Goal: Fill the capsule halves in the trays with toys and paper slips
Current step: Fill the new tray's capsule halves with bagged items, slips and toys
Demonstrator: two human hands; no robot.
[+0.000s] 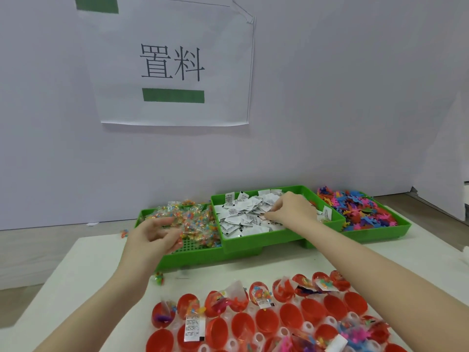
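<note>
Capsule halves (264, 321) sit red and open in the clear tray (307, 326) nearest me on the desk (83, 270); the far row already holds packets and slips, while the middle ones look bare. My right hand (291, 212) is in the middle green bin (253, 240), fingers curled into the slips (238, 214), and I seem to pinch one or more, though I cannot tell how many. My left hand (154, 235) is over the left bin (193, 260), fingers curled round a packet of beads (187, 219); the blur hides how firm that grip is. The risk I judge greatest is lifting several slips at once, since they lie loose and overlapping, so one capsule gets two and another none. The packets are slick and heaped, so my left grip could drag neighbours over the low wall; a few bits (158, 278) already lie loose on the desk by that bin. Reaching back with both arms above the tray, a forearm could brush the filled halves and tip their contents out. The toys (360, 212) in the right bin are tangled and may come up in clumps.
</note>
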